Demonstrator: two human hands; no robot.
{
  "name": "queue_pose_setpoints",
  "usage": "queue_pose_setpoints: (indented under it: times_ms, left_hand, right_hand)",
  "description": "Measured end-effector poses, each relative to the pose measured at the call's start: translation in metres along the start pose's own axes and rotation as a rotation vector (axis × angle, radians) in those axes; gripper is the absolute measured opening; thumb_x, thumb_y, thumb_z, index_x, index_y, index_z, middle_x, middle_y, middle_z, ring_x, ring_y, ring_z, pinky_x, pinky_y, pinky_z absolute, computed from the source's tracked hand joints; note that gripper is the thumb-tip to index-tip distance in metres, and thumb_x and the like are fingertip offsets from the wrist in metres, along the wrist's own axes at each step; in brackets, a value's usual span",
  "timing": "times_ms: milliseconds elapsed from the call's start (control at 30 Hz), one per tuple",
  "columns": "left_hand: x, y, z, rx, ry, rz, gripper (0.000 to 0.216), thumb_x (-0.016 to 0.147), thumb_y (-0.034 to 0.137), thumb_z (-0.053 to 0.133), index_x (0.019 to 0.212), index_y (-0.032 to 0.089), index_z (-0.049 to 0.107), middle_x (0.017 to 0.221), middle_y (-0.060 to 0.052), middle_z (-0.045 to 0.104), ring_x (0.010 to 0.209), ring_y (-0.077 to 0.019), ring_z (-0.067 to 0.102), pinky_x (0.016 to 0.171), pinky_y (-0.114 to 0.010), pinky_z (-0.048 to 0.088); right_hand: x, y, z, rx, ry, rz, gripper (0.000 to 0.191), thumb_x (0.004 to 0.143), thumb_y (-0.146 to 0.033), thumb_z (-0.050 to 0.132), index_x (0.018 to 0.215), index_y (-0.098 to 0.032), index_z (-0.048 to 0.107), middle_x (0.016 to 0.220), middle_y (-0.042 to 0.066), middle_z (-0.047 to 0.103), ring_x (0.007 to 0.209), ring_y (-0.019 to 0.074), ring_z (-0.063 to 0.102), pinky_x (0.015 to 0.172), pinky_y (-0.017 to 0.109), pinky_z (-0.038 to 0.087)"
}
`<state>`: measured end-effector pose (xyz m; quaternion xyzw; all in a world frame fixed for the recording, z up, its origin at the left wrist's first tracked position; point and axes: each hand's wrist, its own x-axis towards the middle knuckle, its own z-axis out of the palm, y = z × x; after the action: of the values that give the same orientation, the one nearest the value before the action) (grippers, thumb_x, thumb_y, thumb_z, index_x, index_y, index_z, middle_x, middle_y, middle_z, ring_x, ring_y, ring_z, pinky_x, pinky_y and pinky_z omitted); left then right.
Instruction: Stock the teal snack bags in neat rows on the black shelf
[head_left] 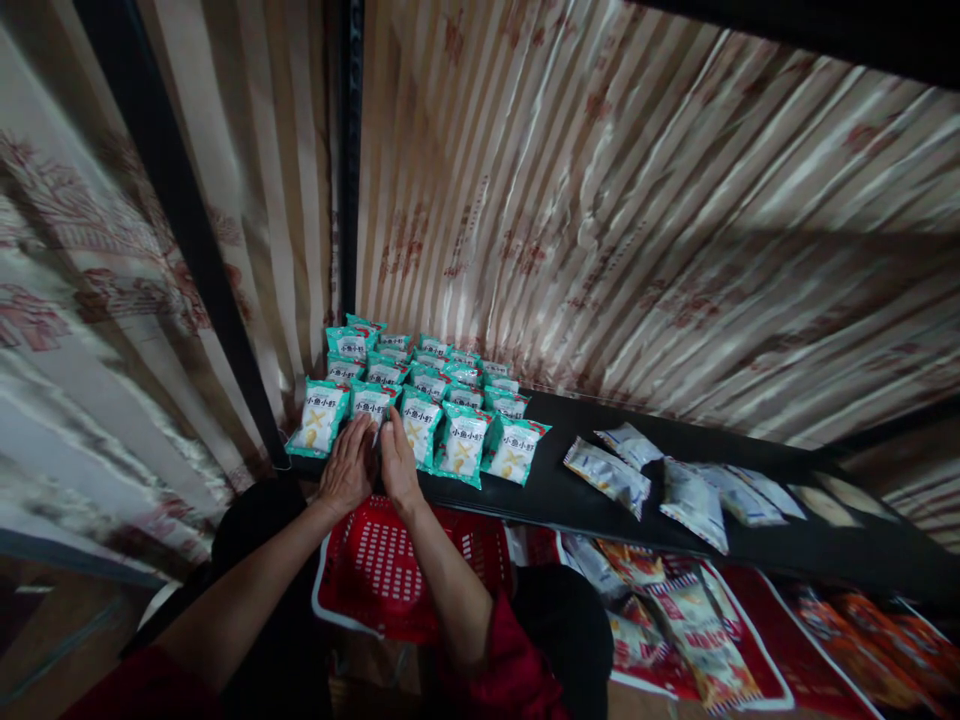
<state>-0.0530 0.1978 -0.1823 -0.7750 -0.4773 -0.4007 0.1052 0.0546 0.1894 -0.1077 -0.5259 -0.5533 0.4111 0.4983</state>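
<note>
My left hand (351,465) and my right hand (399,468) are at the lower part of a teal-and-white snack packet (370,403), second from the left in the front row. The left hand's fingers lie together over its lower left front. On its right side, the right hand presses in with fingers straight and close together. The packet stands upright between both hands, its bottom hidden by them. Beside it stand another teal packet (321,418) at left and a matching packet (420,428) at right. Several more packets (430,380) fill rows behind.
The black shelf (544,490) runs to the right, bearing several silvery-white packets (694,500). Below are a red basket (382,560) and a red tray of snack bags (694,625). A black post (191,240) rises at left; patterned curtain sheeting (600,210) hangs behind.
</note>
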Motion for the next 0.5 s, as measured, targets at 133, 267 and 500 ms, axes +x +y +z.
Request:
queue_pose_setpoints:
  times_ms: [133, 267, 500]
  left_hand:
    - [0.0005, 0.0001, 0.0001, 0.008, 0.021, -0.002, 0.064, 0.088, 0.019, 0.041, 0.146, 0.015, 0.012, 0.143, -0.017, 0.038, 0.137, -0.0254, 0.028, 0.105, -0.045, 0.037]
    - [0.0010, 0.0015, 0.0001, 0.027, 0.045, 0.003, 0.066, 0.088, 0.018, 0.042, 0.146, 0.016, 0.010, 0.141, -0.017, 0.040, 0.137, -0.0251, 0.028, 0.105, -0.045, 0.037]
    - [0.0017, 0.0020, -0.0015, 0.035, 0.006, 0.017, 0.065, 0.088, 0.020, 0.040, 0.146, 0.016, 0.011, 0.144, -0.017, 0.036, 0.137, -0.0274, 0.026, 0.106, -0.047, 0.035]
  right_hand:
    - [0.0049, -0.0037, 0.0051, 0.015, 0.004, -0.008, 0.068, 0.087, -0.062, 0.032, 0.137, -0.017, 0.042, 0.144, 0.008, 0.040, 0.135, 0.0206, 0.034, 0.114, 0.039, 0.022]
    - [0.0061, -0.0039, 0.0061, 0.015, -0.001, -0.006, 0.066, 0.088, -0.060, 0.033, 0.136, -0.016, 0.042, 0.143, 0.009, 0.041, 0.134, 0.0211, 0.035, 0.113, 0.040, 0.023]
    - [0.0091, -0.0040, 0.0018, 0.028, 0.022, 0.005, 0.064, 0.088, -0.060, 0.031, 0.136, -0.019, 0.043, 0.143, 0.006, 0.042, 0.134, 0.0201, 0.035, 0.113, 0.039, 0.023]
